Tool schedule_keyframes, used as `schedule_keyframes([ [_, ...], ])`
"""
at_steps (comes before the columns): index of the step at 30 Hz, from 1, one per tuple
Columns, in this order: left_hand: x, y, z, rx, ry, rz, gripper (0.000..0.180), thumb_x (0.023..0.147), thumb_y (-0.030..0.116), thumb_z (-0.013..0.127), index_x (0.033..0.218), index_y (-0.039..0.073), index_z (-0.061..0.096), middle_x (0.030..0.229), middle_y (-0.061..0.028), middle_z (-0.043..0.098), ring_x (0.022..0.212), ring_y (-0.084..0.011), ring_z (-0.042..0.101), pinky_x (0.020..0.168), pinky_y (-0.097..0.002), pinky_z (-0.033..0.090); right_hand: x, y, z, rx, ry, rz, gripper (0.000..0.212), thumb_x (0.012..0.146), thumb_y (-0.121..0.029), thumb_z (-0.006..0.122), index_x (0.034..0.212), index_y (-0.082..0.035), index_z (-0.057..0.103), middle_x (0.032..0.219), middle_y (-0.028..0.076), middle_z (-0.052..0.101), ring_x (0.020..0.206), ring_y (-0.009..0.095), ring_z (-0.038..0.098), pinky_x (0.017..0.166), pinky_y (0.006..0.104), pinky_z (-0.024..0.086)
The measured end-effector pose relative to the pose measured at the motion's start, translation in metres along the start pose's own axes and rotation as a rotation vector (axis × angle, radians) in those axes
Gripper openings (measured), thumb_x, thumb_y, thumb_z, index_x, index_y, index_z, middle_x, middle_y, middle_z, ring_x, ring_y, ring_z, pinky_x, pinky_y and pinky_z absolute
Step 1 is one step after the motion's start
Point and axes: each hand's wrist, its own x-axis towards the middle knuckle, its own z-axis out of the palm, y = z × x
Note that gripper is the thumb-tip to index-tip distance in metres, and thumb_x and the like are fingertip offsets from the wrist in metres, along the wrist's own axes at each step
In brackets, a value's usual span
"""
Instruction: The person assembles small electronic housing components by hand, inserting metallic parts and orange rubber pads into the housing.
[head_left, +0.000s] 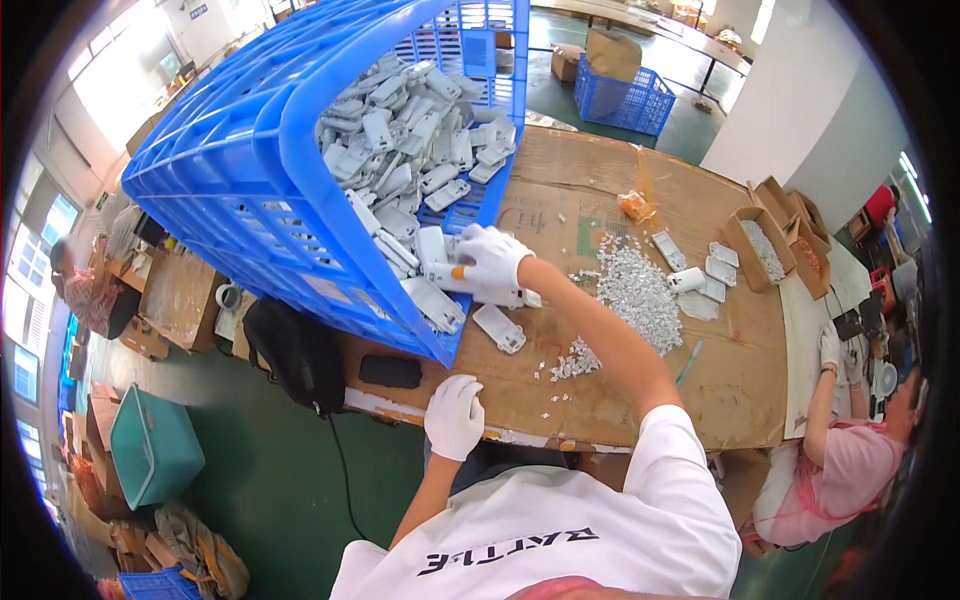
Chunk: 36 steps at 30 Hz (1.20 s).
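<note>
My right hand (490,258), in a white glove, reaches to the mouth of the tipped blue crate (290,120). Its fingers close on a white plastic casing (440,275); a small orange patch shows by the fingertips. Many similar casings are heaped inside the crate, some spilling toward its lower lip. One loose casing (499,329) lies on the cardboard just below that hand. At the table's near edge rests my gloved left hand (455,415), fingers curled in; whatever they may hold is hidden.
A pile of small whitish parts (635,295) covers the cardboard tabletop (720,400), with several casings (715,270) beyond it. A teal pen-like stick (689,362), a dark phone-like slab (390,371) and a black bag (295,350) lie nearby. A co-worker (835,460) is at right.
</note>
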Motion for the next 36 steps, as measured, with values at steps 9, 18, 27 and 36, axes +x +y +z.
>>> schedule_keyframes([
  [9,-0.003,-0.009,-0.007,-0.018,-0.040,-0.032,0.023,0.074,0.004,0.066,0.096,0.010,0.069,0.108,-0.0086,0.069,0.106,-0.0290,0.065,0.090,-0.0408,0.052,0.099,0.100,-0.040,0.410,0.172,-0.132,0.034,0.088,-0.031,0.061,0.112,-0.009,0.070,0.104,0.016,0.072,0.100,0.033,0.067,0.091,0.0396,0.051],
  [18,-0.017,0.001,-0.002,-0.008,-0.153,-0.106,0.024,0.075,0.008,0.066,0.098,0.012,0.071,0.109,-0.0064,0.070,0.106,-0.0280,0.066,0.090,-0.0404,0.053,0.208,0.207,-0.028,-0.058,0.569,0.362,0.043,0.088,-0.044,0.055,0.127,-0.029,0.065,0.138,0.010,0.053,0.132,0.039,0.043,0.106,0.0563,0.036],
  [27,-0.007,0.000,0.002,0.024,-0.121,-0.111,0.027,0.075,0.007,0.066,0.102,0.012,0.070,0.111,-0.0058,0.069,0.106,-0.0267,0.065,0.086,-0.0385,0.054,0.198,0.198,-0.020,0.040,0.392,0.072,0.041,0.090,-0.043,0.054,0.122,-0.022,0.068,0.138,0.010,0.056,0.126,0.042,0.046,0.103,0.0516,0.042],
  [36,-0.005,0.000,0.000,0.028,-0.059,-0.038,0.026,0.077,0.009,0.065,0.104,0.011,0.068,0.111,-0.0077,0.067,0.106,-0.0287,0.063,0.087,-0.0399,0.053,0.146,0.167,0.037,-0.291,0.700,-0.389,0.006,0.077,-0.011,0.062,0.074,-0.006,0.064,0.093,0.014,0.068,0.111,0.033,0.059,0.098,0.0451,0.043],
])
